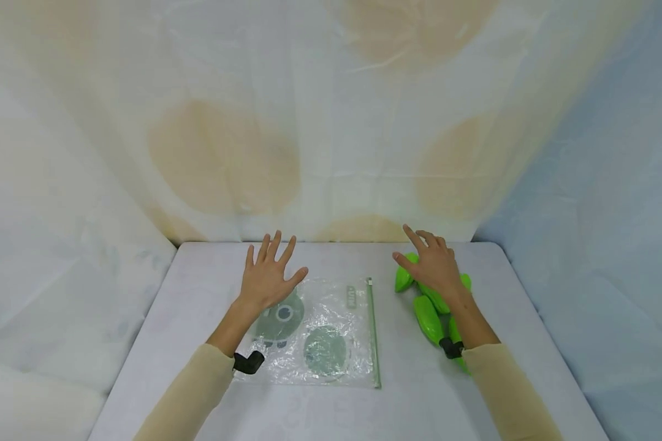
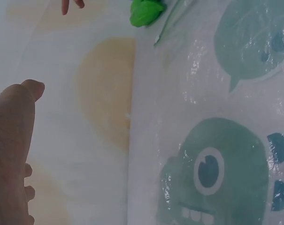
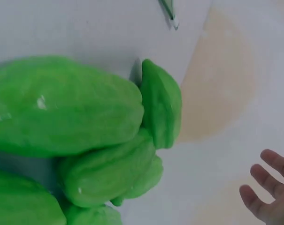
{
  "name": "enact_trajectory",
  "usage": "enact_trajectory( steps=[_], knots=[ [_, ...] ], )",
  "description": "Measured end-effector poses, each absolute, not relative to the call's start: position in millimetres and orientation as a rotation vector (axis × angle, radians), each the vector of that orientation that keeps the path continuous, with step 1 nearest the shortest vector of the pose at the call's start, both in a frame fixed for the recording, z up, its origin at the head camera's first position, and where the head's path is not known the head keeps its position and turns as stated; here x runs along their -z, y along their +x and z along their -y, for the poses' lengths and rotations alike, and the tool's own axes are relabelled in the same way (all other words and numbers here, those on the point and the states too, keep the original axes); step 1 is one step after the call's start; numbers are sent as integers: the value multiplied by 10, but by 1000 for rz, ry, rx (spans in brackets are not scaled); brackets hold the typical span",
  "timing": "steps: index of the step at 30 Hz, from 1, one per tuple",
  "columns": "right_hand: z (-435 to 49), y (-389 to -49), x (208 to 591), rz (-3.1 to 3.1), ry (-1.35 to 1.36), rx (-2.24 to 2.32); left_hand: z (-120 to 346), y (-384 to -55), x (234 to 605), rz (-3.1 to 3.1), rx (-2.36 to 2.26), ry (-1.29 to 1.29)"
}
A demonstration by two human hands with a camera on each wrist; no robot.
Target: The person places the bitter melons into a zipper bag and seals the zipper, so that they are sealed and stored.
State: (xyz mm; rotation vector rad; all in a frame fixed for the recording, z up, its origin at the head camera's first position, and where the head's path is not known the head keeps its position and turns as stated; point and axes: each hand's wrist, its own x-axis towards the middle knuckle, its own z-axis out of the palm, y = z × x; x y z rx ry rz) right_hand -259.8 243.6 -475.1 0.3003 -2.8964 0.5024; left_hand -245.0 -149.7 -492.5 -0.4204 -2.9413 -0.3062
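Observation:
My left hand (image 1: 266, 283) is held over the upper left part of a clear plastic zip bag (image 1: 336, 312), its fingers spread and holding nothing. The bag lies flat, with a green slider edge on its right and a green one-eyed cartoon print (image 2: 221, 173). My right hand (image 1: 431, 263) hovers above several bright green fruit-like pieces (image 1: 429, 318), fingers loosely extended and nothing in them. In the right wrist view the green pieces (image 3: 66, 108) look plump, ribbed and glossy, lying against one another. My wrist and forearm hide part of the pile in the head view.
A white table (image 1: 414, 410) carries the bag and the pile. Behind it hangs a pale sheet (image 1: 353, 147) with yellow-orange round spots. White sheets (image 1: 49, 245) close in the left side, bluish ones (image 1: 579, 233) the right. Black wrist camera mounts (image 1: 248, 362) sit at both sleeves.

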Motion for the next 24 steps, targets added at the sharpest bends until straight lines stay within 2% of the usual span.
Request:
enact_trajectory(
  steps=[24],
  knots=[
    [-2097,-2076,5357,2965,415,-980,1105,-1915,5470,2907,536,-535]
  ],
)
